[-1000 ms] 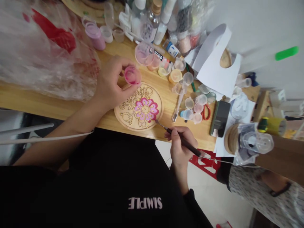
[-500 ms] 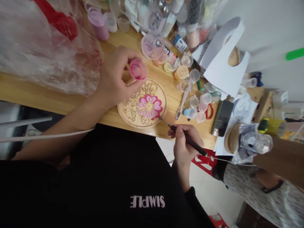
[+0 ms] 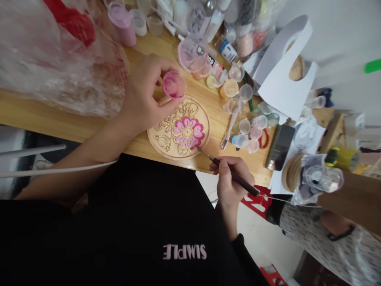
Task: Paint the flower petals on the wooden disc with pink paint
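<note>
L hand [image 3: 144,95] w/ fingers clamped on pink cup [image 3: 174,85], by upper edge of wood disc [image 3: 201,115]. R hand [image 3: 230,186]: fingers pinch dark-handled tool [image 3: 244,184], tip by pink flower [image 3: 188,132]. Disc's on table [image 3: 216,119], btwn both hands' fingers.

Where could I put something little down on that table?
Maybe on the bare table between the round board and the clear stick, or the small patch between the pink bottle and the left hand. Beyond the stick and along the back, it's crowded with cups and bottles.
</note>
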Available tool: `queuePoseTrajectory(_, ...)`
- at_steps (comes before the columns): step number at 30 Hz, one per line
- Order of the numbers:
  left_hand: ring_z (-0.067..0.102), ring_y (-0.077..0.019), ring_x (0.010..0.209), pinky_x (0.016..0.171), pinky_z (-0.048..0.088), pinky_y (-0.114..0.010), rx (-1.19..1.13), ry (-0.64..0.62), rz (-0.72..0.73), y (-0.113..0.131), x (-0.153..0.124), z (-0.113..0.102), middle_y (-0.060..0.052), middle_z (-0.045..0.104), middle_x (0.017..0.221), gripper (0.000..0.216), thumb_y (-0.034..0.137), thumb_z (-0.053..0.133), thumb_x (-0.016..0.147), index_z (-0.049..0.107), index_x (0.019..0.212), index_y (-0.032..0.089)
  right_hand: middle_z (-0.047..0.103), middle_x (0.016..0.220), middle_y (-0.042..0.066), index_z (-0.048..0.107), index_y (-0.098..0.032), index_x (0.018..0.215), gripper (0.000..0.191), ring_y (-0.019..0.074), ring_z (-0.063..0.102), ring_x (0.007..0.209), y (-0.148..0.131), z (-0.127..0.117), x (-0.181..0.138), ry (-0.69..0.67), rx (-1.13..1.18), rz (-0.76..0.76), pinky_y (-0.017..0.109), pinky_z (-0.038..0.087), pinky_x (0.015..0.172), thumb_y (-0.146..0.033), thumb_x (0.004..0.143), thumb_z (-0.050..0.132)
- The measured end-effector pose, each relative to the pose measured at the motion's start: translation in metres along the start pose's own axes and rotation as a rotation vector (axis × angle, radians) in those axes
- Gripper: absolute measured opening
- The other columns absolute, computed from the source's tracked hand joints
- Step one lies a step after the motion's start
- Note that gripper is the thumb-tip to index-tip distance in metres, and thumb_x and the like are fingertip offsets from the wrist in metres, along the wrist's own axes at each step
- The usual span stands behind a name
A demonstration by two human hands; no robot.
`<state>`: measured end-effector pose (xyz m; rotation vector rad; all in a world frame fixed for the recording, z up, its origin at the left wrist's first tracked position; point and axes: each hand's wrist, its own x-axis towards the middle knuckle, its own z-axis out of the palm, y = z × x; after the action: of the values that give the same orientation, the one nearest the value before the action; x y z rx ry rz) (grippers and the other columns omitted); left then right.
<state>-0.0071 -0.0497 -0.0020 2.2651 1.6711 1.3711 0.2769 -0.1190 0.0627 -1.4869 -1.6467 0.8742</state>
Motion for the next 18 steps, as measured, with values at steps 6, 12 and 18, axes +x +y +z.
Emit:
queuePoseTrajectory(6, 0.073, -0.0189, 0.103, 0.083, 0.066, -0.036, -0.009, -0.006, -0.030, 0.0022, 0.0001, 0.0001, 0.000, 0.061, 0.105, 0.045, 0.053, 0.066, 0.099, 0.056, 0.122, 0.015, 0.077, 0.072, 0.000, 0.073, -0.022, 0.086, 0.017, 0.0177, 0.074, 0.061, 0.0001, -0.0005, 0.0002, 0.013, -0.035, 0.026, 0.030, 0.056, 0.056, -0.032, 0.097, 0.067)
queuePoseTrajectory(12, 0.072, -0.0192, 0.101, 0.080, 0.066, -0.036, 0.010, 0.002, -0.015, 0.0022, 0.0007, 0.0008, -0.001, 0.061, 0.105, 0.043, 0.052, 0.066, 0.099, 0.056, 0.121, 0.016, 0.077, 0.072, 0.000, 0.074, -0.021, 0.086, 0.016, 0.0169, 0.074, 0.062, 0.0007, -0.0008, -0.0005, 0.007, -0.017, 0.012, 0.028, 0.055, 0.055, -0.030, 0.097, 0.067)
queuePoseTrajectory(18, 0.072, -0.0197, 0.104, 0.088, 0.066, -0.044, -0.028, -0.032, -0.053, 0.0015, -0.0002, -0.0006, 0.000, 0.059, 0.105, 0.046, 0.056, 0.063, 0.101, 0.055, 0.123, 0.016, 0.079, 0.073, 0.000, 0.073, -0.021, 0.083, 0.019, 0.0162, 0.074, 0.062, -0.0022, 0.0007, 0.0005, -0.003, -0.025, 0.010, 0.027, 0.055, 0.055, -0.031, 0.098, 0.068)
